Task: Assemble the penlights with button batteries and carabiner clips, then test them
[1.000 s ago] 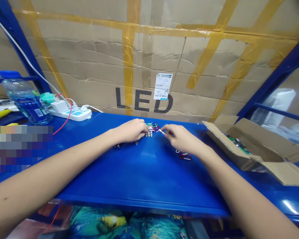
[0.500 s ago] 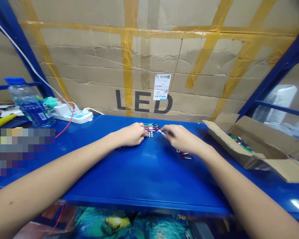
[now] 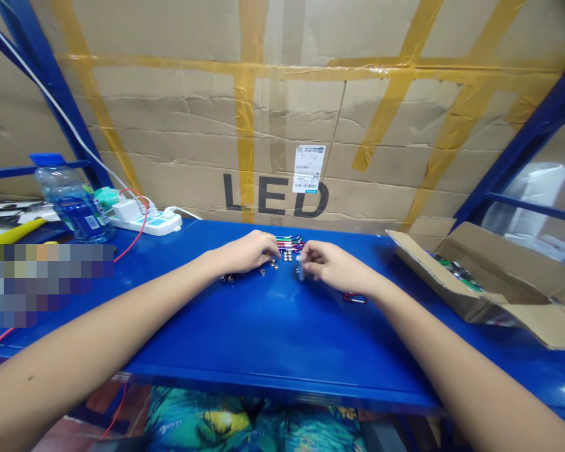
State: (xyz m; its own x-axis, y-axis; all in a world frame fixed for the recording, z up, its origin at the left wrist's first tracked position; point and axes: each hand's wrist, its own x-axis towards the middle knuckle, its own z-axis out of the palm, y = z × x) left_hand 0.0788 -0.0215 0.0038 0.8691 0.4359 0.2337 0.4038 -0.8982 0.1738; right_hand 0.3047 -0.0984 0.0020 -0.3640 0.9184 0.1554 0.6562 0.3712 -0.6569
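Observation:
My left hand (image 3: pixel 253 251) is closed, fingertips pinched over small round metal pieces (image 3: pixel 272 265) on the blue table; what it pinches, if anything, is hidden. My right hand (image 3: pixel 321 263) is closed on a small silvery piece (image 3: pixel 301 269), blurred, pointing down from its fingertips. Between and behind the hands lies a row of coloured carabiners (image 3: pixel 289 242), with several round metal pieces (image 3: pixel 288 256) in front of it. A red carabiner (image 3: pixel 355 298) lies below my right wrist. Small dark pieces (image 3: pixel 227 278) sit below my left wrist.
An open cardboard box (image 3: pixel 480 301) with green and dark parts stands at the right. A blue-capped bottle (image 3: pixel 73 201), a white power strip (image 3: pixel 153 221) and a red cable (image 3: pixel 144 229) are at the left. A large carton (image 3: pixel 193 144) stands behind the table (image 3: pixel 263 345).
My right hand has drawn back slightly from the carabiner row, and the silvery piece now points downward. My left hand has lifted and moved a little off the row, uncovering loose metal pieces.

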